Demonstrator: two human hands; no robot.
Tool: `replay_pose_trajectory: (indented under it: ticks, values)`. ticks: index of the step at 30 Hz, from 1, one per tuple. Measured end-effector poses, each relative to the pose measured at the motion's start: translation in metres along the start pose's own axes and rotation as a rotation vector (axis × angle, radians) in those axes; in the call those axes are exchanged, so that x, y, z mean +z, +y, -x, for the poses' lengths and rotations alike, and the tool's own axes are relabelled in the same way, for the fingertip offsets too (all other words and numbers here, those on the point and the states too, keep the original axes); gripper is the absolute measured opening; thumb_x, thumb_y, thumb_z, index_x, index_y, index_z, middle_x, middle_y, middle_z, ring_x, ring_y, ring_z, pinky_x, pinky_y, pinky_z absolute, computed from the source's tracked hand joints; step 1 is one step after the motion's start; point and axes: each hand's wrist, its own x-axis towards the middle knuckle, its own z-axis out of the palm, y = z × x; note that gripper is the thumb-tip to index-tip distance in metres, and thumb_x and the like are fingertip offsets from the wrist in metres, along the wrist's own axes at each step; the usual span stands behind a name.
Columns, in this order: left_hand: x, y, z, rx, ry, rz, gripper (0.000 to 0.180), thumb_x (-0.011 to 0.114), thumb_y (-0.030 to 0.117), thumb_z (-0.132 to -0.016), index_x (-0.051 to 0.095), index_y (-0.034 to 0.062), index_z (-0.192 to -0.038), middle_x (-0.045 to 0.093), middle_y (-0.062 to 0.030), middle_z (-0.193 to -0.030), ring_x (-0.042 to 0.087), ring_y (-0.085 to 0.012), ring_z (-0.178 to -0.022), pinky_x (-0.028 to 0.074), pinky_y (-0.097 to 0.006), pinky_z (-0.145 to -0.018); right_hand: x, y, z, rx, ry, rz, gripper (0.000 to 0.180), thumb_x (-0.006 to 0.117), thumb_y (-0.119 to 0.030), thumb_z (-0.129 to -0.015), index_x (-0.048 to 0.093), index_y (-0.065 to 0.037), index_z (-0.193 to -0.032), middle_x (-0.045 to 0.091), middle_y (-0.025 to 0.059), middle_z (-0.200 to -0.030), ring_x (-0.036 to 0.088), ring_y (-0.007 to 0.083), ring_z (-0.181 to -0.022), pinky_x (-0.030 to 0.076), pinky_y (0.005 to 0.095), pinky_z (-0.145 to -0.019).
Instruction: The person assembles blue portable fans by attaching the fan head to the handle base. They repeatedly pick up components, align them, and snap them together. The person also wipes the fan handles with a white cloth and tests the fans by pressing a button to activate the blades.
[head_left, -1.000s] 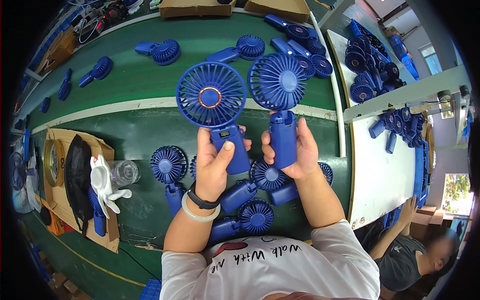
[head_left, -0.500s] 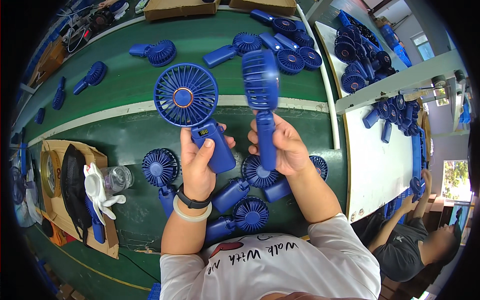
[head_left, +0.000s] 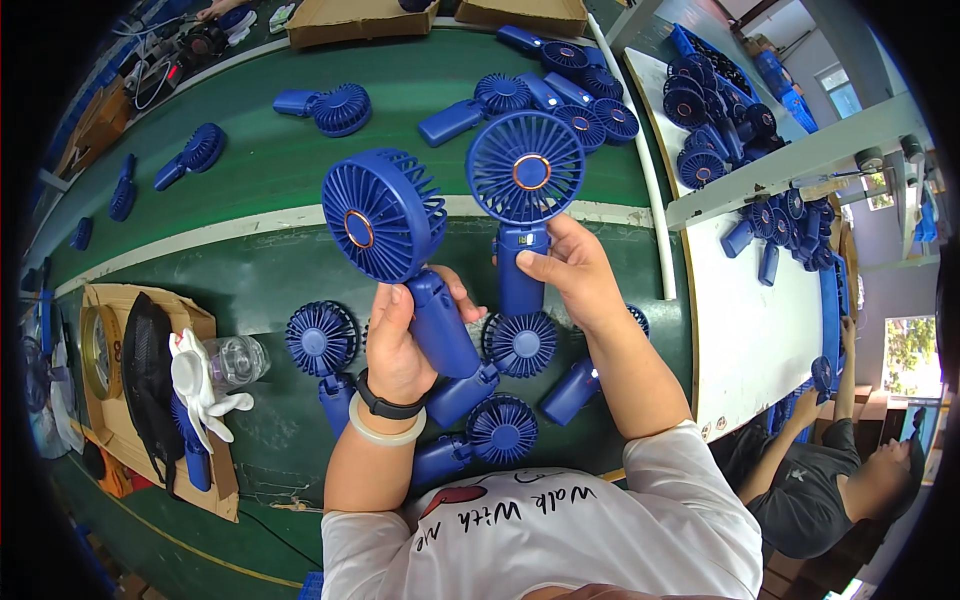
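Note:
A blue handheld fan [head_left: 385, 216] stands in my left hand [head_left: 396, 340], its head turned partly sideways and its handle leaning to the lower right. My fingers are closed around the handle. To its right, my right hand [head_left: 572, 268] grips a second blue handheld fan [head_left: 526, 168], whose round grille faces me. The thumb rests beside a small lit display on that handle. Beneath my hands, several more fans lie on the green table, among them one [head_left: 320, 338] left of my left wrist and one [head_left: 502, 428] close to my shirt.
Beyond a pale rail, a green belt [head_left: 240, 180] carries several fans. A cardboard tray [head_left: 225, 470] at left holds a black pouch, white gloves and a clear plastic jar [head_left: 238, 360]. At right stand a white table [head_left: 730, 340] with heaped fans and a person.
The left fan has turned from facing me to partly sideways. My right fan has rotated from edge-on to facing me. Fans on the belt have shifted slightly right.

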Motion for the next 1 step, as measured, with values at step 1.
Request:
replay_pose_trajectory:
  ticks: [1]
  values:
    - [-0.0028,0.0005,-0.0004,0.0,-0.052,0.031,0.04,0.042,0.041,-0.095,0.041,0.0114,-0.122,0.053,-0.0108,-0.099,0.058,-0.0235,-0.085,0.049,-0.044,-0.084,0.0016,0.001,-0.0007,-0.005,-0.008,-0.009,0.045,0.061,-0.005,-0.08,0.048,-0.001,-0.123,0.062,0.0097,-0.103,0.062,0.0197,-0.093,0.046,0.0319,-0.087]
